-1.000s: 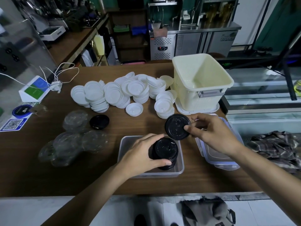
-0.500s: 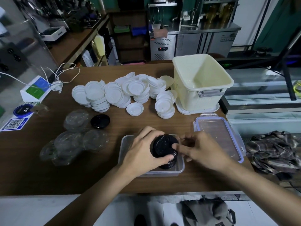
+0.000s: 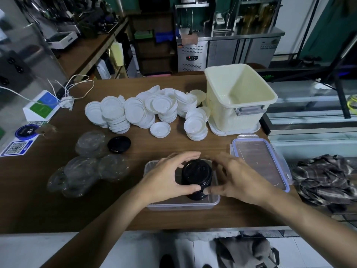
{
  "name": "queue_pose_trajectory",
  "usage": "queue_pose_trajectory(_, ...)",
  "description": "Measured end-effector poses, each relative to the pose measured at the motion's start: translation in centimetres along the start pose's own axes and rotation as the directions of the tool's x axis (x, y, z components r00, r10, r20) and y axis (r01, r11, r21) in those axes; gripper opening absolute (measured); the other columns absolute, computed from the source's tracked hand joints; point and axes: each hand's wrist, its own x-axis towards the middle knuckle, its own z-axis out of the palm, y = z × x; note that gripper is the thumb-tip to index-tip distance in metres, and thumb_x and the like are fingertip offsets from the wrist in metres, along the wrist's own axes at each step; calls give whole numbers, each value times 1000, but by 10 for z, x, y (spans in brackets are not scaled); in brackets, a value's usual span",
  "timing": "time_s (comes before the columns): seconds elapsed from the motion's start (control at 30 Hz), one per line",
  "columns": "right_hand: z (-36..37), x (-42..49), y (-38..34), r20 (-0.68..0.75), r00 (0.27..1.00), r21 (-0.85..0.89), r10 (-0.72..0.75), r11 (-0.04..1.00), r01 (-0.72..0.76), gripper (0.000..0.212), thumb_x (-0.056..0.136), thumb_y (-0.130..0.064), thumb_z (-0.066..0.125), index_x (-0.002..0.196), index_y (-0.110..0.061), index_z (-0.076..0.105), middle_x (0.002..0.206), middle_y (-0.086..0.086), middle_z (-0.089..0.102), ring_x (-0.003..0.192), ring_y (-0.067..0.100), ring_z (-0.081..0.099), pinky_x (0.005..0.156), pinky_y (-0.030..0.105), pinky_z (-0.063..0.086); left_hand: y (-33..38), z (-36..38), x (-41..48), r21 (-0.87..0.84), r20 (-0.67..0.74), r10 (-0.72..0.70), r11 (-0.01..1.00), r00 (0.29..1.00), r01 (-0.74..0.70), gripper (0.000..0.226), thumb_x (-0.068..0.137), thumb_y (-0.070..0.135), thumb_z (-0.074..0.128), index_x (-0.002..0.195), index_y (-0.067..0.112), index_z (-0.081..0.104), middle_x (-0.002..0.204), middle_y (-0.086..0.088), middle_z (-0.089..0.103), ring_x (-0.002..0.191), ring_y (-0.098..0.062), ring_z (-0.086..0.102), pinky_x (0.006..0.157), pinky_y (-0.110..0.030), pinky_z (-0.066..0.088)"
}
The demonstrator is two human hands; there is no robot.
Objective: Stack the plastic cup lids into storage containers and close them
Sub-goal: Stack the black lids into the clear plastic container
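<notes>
A stack of black cup lids [image 3: 196, 175] stands in a shallow clear container [image 3: 181, 205] at the table's near edge. My left hand [image 3: 166, 178] curls round the stack from the left, thumb at the front. From the right, my right hand [image 3: 234, 178] cups the same stack, its fingers blurred. The container's clear lid with blue clips [image 3: 258, 161] lies flat to the right. One black lid [image 3: 119, 144] lies alone to the left. Several stacks of white lids [image 3: 143, 113] sit behind, and several clear dome lids [image 3: 87, 167] lie at the left.
A deep cream bin [image 3: 239, 97] stands on its lid at the back right. White cables and a charger [image 3: 67, 101] lie at the back left, beside a card stand [image 3: 41, 108] and QR stickers [image 3: 16, 147]. A plaid cloth [image 3: 324, 178] lies off the table's right end.
My right hand carried a black lid from above the table onto the stack and now cups the stack. My left hand stayed on the stack.
</notes>
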Motion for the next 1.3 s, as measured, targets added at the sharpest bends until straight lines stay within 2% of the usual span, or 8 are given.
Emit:
queue_pose_trajectory(0.2, -3, 5, -2, -7, 999, -39, -32, 999, 32, 65, 76, -61, 82, 131, -33, 65, 102, -21, 48, 93, -11, 50, 76, 9, 36, -8, 5, 3, -104, -31, -24, 994, 999, 20, 83, 69, 28, 99, 143, 28, 61, 128, 15, 65, 124, -3, 61, 103, -19, 53)
queue_pose_trajectory(0.33, 4, 6, 2, -21, 1000, -53, -14, 999, 13, 64, 71, -63, 84, 124, -31, 69, 100, -24, 51, 94, -9, 50, 82, 18, 40, -12, 2, 7, -95, -2, -16, 995, 1000, 16, 76, 69, 23, 99, 137, 25, 67, 126, 15, 68, 120, 2, 62, 99, -10, 49)
queue_pose_trajectory(0.47, 7, 9, 2, 32, 999, -104, 4, 995, 0, 70, 74, -68, 79, 133, -33, 65, 114, -20, 55, 115, 5, 53, 97, 31, 48, -17, 2, 8, -94, 27, -21, 995, 999, 23, 76, 70, 25, 99, 138, 24, 66, 127, 15, 69, 119, 8, 61, 99, -6, 47)
queue_pose_trajectory(0.67, 7, 11, 0, 79, 997, -223, 10, 975, 8, 74, 77, -75, 70, 139, -36, 60, 115, -20, 50, 123, 7, 46, 98, 34, 50, -29, 12, 1, -162, 51, -25, 986, 998, 33, 68, 79, 26, 94, 139, 20, 64, 131, 14, 64, 128, -1, 60, 112, -26, 50)
queue_pose_trajectory(0.83, -5, 17, -10, 128, 991, -287, 24, 958, 14, 86, 72, -78, 73, 146, -41, 49, 136, -21, 47, 133, 3, 39, 105, 29, 43, -24, 8, -2, -134, 63, 20, 991, 998, -12, 68, 84, 29, 89, 144, 27, 59, 138, 20, 61, 132, 1, 56, 114, -27, 47)
queue_pose_trajectory(0.97, -10, 26, -15, 127, 992, -222, 3, 975, 25, 91, 69, -82, 72, 147, -43, 46, 141, -22, 45, 142, 0, 31, 113, 28, 36, -28, -8, -4, -49, 15, 37, 998, 999, -36, 71, 78, 52, 88, 141, 37, 60, 137, 26, 61, 129, 3, 57, 111, -35, 50)
queue_pose_trajectory(1.13, -6, 58, -30, 102, 993, -184, -62, 980, 81, 80, 76, -86, 60, 142, -42, 52, 136, -22, 50, 129, 3, 47, 107, 33, 46, -53, -47, -3, -32, -69, 13, 999, 998, -15, 49, 91, 48, 76, 135, 27, 68, 128, 19, 66, 122, -3, 63, 101, -27, 54)
queue_pose_trajectory(1.3, 14, 113, -52, 106, 987, -134, -122, 982, 135, 63, 86, -68, 69, 138, -34, 58, 126, -21, 54, 109, -1, 55, 96, 29, 51, -114, -88, -6, 104, -312, -112, 983, 943, 151, 31, 92, 27, 79, 122, 21, 74, 115, 13, 70, 104, -1, 65, 87, -29, 58)
